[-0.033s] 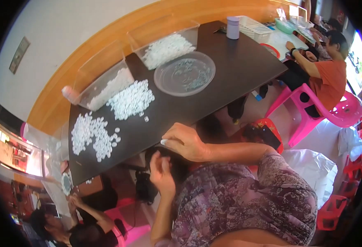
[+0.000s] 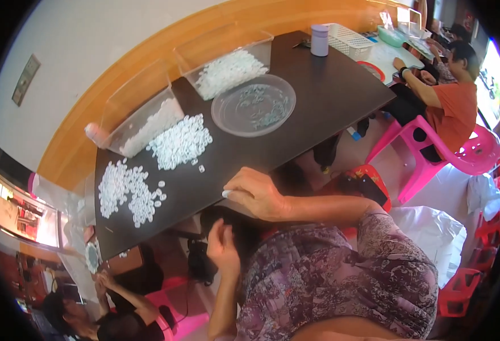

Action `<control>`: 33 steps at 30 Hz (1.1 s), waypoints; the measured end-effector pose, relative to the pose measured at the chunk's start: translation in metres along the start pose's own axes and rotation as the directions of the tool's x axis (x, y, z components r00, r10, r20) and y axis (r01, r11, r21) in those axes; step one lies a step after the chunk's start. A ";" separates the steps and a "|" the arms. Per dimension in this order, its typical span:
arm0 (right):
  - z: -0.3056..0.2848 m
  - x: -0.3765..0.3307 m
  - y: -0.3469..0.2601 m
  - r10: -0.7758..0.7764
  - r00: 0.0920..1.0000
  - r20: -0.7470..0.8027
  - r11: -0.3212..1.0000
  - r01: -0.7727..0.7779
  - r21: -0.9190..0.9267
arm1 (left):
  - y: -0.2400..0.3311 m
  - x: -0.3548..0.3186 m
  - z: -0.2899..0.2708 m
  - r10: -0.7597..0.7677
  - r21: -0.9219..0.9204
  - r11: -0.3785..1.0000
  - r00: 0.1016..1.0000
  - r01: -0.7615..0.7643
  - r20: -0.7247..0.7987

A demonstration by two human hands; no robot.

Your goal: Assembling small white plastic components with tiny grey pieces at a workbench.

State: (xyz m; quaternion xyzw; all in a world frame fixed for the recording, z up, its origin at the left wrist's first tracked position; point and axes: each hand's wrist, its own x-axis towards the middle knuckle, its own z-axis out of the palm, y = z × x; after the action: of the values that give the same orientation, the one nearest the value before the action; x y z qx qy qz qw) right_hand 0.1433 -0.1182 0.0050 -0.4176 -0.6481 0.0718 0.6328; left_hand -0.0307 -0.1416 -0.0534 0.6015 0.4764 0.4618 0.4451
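Note:
My right hand [image 2: 257, 194] is closed above the table's front edge, thumb and forefinger pinching a small white piece [image 2: 226, 194]. Below it, off the table, my left hand [image 2: 223, 248] is raised with loosely bent fingers and nothing visible in them. Ahead of my hands on the dark table [image 2: 295, 136] lie two heaps of small white oval pieces, a left heap [image 2: 142, 199] and a farther heap [image 2: 182, 142]. A few single pieces lie beside them. A round clear tray [image 2: 253, 122] farther back holds small greenish, see-through bits.
Two clear bins, a left bin [image 2: 126, 131] and a back bin [image 2: 184, 59], hold white pieces by the wall. A lilac bottle [image 2: 319, 41] and white basket [image 2: 346, 40] stand at the back. One person [image 2: 453, 105] sits right, another [image 2: 85, 318] lower left.
The fingers of my left hand have dropped slightly and drawn closer together. My right hand keeps its pinch on the small white piece, and the table view has shifted a little.

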 end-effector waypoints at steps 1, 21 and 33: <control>-0.007 0.012 0.000 -0.023 1.000 -0.009 1.000 0.023 0.006 | -0.020 -0.008 -0.019 0.135 0.297 0.948 0.990 -0.119 -0.035; -0.087 0.277 0.172 -0.238 0.970 -0.043 0.567 0.103 -0.817 | -0.119 -0.162 -0.154 -0.637 0.642 0.721 0.617 0.262 0.463; -0.095 0.144 0.065 -0.080 0.991 0.104 0.919 0.113 -0.377 | -0.116 -0.153 -0.144 -0.146 0.628 0.764 0.907 -0.151 0.396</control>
State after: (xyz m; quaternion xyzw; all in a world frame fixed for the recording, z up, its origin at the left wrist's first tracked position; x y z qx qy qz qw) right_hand 0.2778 -0.0270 0.0920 -0.4968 -0.6962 -0.0691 0.5135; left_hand -0.2093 -0.2614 -0.1608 0.8031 0.4970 0.1290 0.3023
